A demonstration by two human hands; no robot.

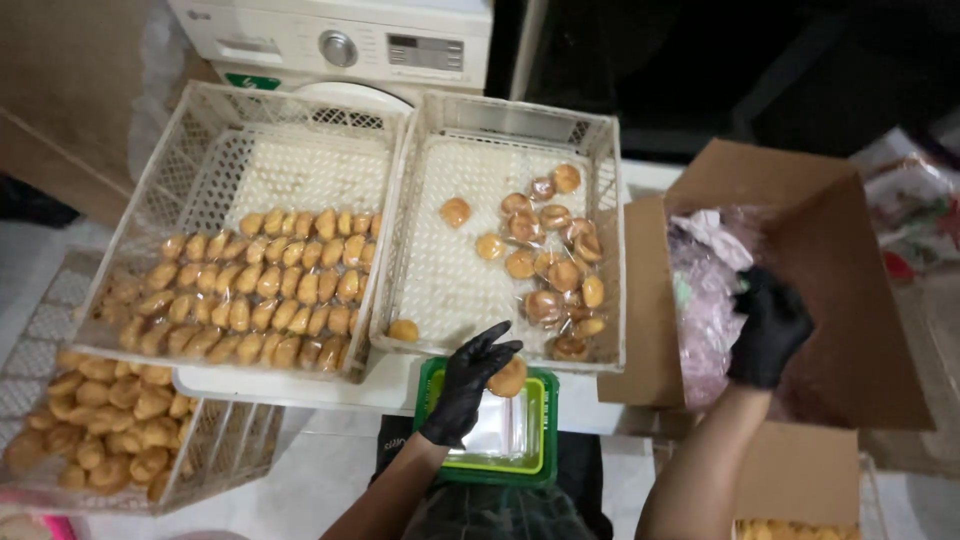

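My left hand (470, 385), in a black glove, holds a round golden pastry (509, 378) over a green tray (538, 462) with a clear plastic sheet on its yellow-green inner part. My right hand (768, 328), also gloved in black, reaches into a brown cardboard box (850, 300) and rests on a pile of clear and pink plastic bags (705, 290); whether it grips one I cannot tell. Just beyond the green tray stands a white plastic crate (440, 290) with several wrapped pastries (550, 270) on its right side.
A second white crate (200, 170) on the left holds rows of pastries (260, 295). A third crate (215, 450) below it at the lower left holds more. A white washing machine (340, 45) stands behind. Another cardboard box (800, 475) sits at the lower right.
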